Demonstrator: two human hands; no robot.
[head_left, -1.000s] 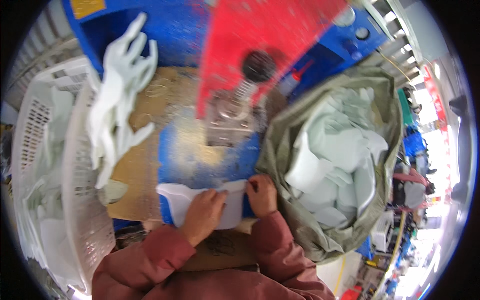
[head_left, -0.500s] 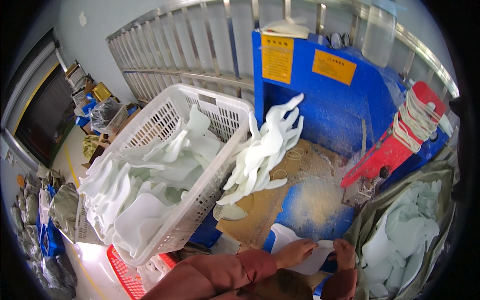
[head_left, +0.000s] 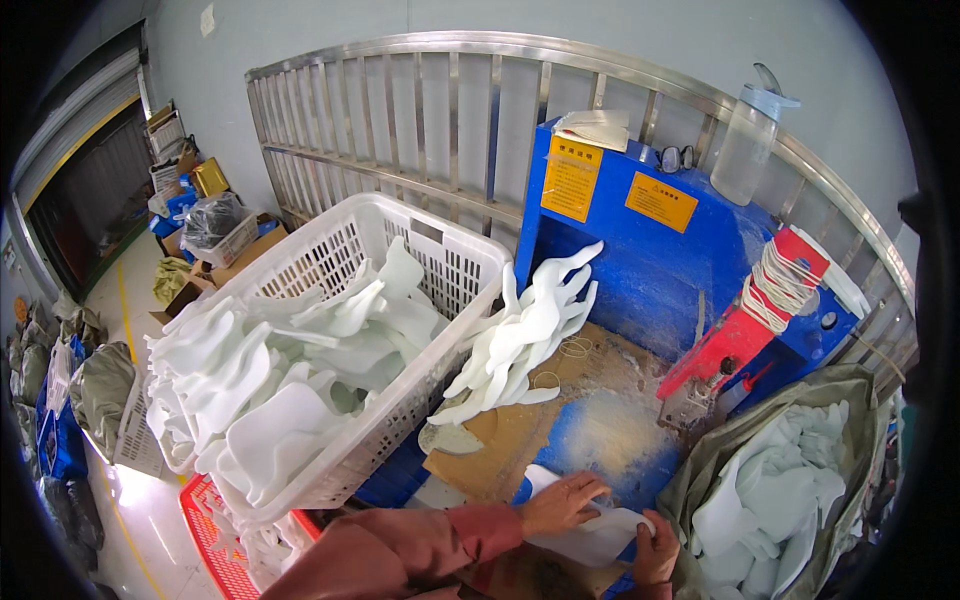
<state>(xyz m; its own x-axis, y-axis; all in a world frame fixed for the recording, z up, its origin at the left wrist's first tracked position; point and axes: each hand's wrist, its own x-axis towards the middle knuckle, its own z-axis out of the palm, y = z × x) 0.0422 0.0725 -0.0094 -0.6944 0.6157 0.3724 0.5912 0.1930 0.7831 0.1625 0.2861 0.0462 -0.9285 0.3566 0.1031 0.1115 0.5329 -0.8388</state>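
A smooth white flat piece point(head_left: 602, 538) with curved edges lies across the blue machine's near edge, its material impossible to tell. My left hand point(head_left: 562, 503) rests over its upper left part, fingers bent and closed at its edge. With thumb and fingers, my right hand point(head_left: 654, 550) pinches the piece's right end. Just beyond the hands is the blue bed point(head_left: 620, 440), covered in pale dust. A red arm point(head_left: 735, 335) wound with cord slants above it. To the left, a stack of wavy white pieces point(head_left: 525, 335) leans against the basket, apart from my hands.
A large white basket point(head_left: 400, 395) heaped with white pieces stands at left, above a red basket point(head_left: 215, 535). At right sits an olive sack point(head_left: 720, 450) of similar pieces. Behind rise the blue machine housing point(head_left: 640, 260), a clear bottle point(head_left: 745, 150) and a metal railing point(head_left: 400, 48).
The view has shifted, so the surroundings sit lower in the picture. Both hands stay on the white piece, which has turned, with its right end now tilted up in my right hand.
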